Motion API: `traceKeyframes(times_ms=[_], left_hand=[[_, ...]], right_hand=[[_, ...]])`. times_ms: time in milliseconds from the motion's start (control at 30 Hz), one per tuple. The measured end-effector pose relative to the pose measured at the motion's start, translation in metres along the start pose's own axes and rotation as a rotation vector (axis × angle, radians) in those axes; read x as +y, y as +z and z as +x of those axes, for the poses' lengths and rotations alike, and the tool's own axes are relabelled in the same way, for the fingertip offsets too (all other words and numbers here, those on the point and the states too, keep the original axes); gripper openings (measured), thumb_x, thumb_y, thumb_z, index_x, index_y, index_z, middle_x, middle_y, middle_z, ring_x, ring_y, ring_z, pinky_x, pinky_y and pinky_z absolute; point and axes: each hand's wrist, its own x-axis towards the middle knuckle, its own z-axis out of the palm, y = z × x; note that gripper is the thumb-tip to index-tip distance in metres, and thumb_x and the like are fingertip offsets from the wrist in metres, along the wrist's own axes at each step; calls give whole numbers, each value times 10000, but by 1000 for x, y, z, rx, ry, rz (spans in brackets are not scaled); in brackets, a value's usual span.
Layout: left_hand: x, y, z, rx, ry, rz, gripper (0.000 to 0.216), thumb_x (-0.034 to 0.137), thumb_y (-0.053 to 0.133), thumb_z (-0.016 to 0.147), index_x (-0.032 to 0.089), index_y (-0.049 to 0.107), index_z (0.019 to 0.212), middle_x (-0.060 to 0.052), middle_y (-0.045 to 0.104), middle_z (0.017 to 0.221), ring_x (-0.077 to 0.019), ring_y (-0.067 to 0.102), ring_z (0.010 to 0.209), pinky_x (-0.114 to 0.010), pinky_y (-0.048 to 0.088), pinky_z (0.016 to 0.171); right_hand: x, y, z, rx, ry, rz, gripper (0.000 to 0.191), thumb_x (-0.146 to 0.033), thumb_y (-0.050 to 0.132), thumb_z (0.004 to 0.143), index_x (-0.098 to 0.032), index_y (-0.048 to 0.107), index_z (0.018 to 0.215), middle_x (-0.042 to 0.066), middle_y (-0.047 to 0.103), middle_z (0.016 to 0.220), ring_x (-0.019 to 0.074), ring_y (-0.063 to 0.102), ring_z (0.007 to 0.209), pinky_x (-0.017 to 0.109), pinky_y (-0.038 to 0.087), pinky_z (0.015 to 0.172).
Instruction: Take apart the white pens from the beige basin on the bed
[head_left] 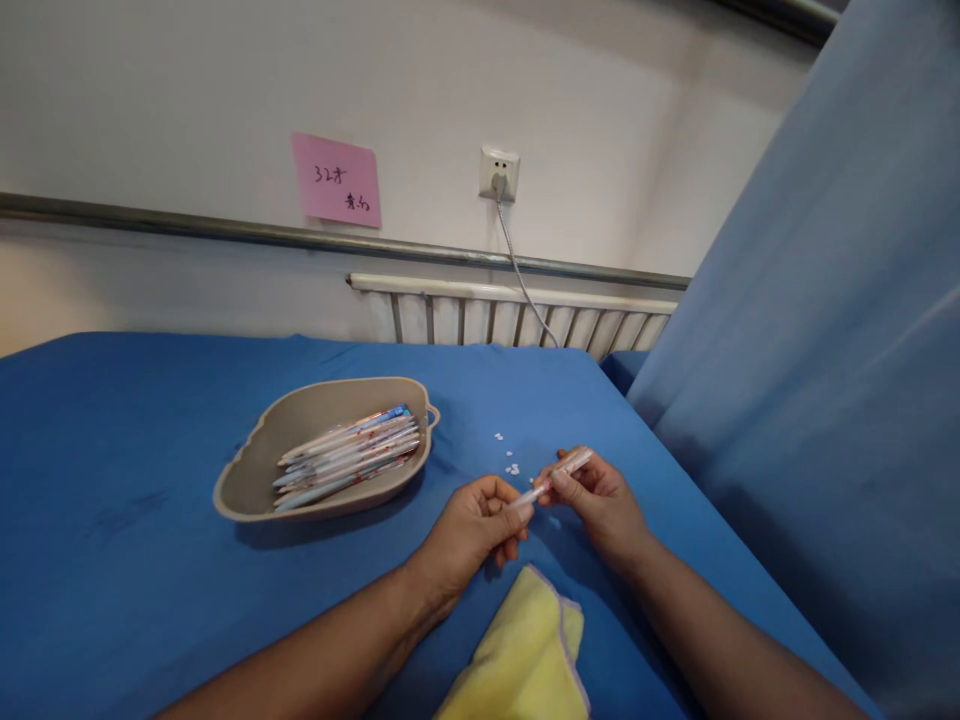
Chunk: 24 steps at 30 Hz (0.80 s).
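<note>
A slim, pale pen [541,489] with pinkish markings is held at a slant between my two hands. My left hand [480,525] pinches its lower end between thumb and fingers. Around its upper part, the fingers of my right hand [600,500] are closed, and the whitish tip pokes out above them. Small white bits [513,469] lie on the blue cover just beyond my hands. To the left, a beige basket [251,470] holds a pile of several similar pens [349,455], some in clear wrapping.
A folded yellow cloth [525,650] lies in front of me on the blue-covered bed [150,580]. Behind it are a metal rail [225,228], a white bed rail [480,290], and a plugged-in socket [499,173]. A pink note [337,180] is on the wall. A blue curtain [840,350] hangs at right.
</note>
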Motion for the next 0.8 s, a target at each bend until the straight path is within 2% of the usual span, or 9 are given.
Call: traceKeyframes(times_ms=[100,233,333,400,467,567,667,700,800], left_hand=[[2,1,0,27,29,31,355,413,746,653,157,521,752,30,604,550,-65,492,389,-150,341,367],[6,1,-1,-49,-95,-48,472,579,621,712,146,552,887,-37,672,708,-97,562,434,-166,347,361],[7,0,-1,-59,-183,-34,513,633,514,760,124,575,747,-24,619,560,-87,510,370,-168,309,342],[8,0,-1,-38,-171,-10,465,591,550,763,135,550,674,15,553,467,-64,435,323,-164,281,335],[9,-1,-1,-4,-110,-9,374,499,658,722,150,527,682,50,514,431,-51,397,320,-154,280,347],[9,-1,-1,13,-35,-58,353,374,774,636,163,520,762,51,562,501,-57,458,388,-144,323,387],[9,-1,-1,-72,-132,-160,418,502,684,701,160,561,907,-33,664,751,-99,580,503,-160,361,394],[8,-2,-1,-101,-186,-171,455,565,617,732,145,580,902,-55,668,770,-106,587,502,-164,355,381],[8,-3,0,-110,-268,-109,529,633,514,766,114,589,696,-31,604,566,-77,494,378,-166,300,344]], right_hand=[[4,3,-1,12,-1,18,223,-383,703,750,-189,600,787,20,681,758,138,616,655,286,492,653],[4,2,-1,25,-11,28,209,-379,691,764,-191,608,807,25,693,802,147,627,695,289,491,667],[0,0,-1,55,-27,0,223,-397,686,763,-189,613,795,31,692,798,161,627,718,298,493,676],[-2,-1,-1,62,-40,-13,226,-401,685,761,-189,615,793,32,690,786,165,623,728,299,491,680],[-3,-1,-1,63,-51,-15,219,-397,686,760,-192,616,792,28,689,786,162,619,734,296,488,687],[-2,1,-2,72,-50,-24,220,-399,687,758,-194,612,779,27,690,789,159,617,714,293,489,672],[-2,2,-3,85,-51,-39,233,-413,681,759,-194,607,783,28,688,781,165,621,714,299,496,666],[-3,2,-3,89,-55,-44,235,-417,678,762,-194,607,787,27,687,778,167,624,723,301,498,673],[-3,0,-3,91,-65,-55,235,-418,671,768,-192,610,796,28,687,781,171,625,750,301,501,683]])
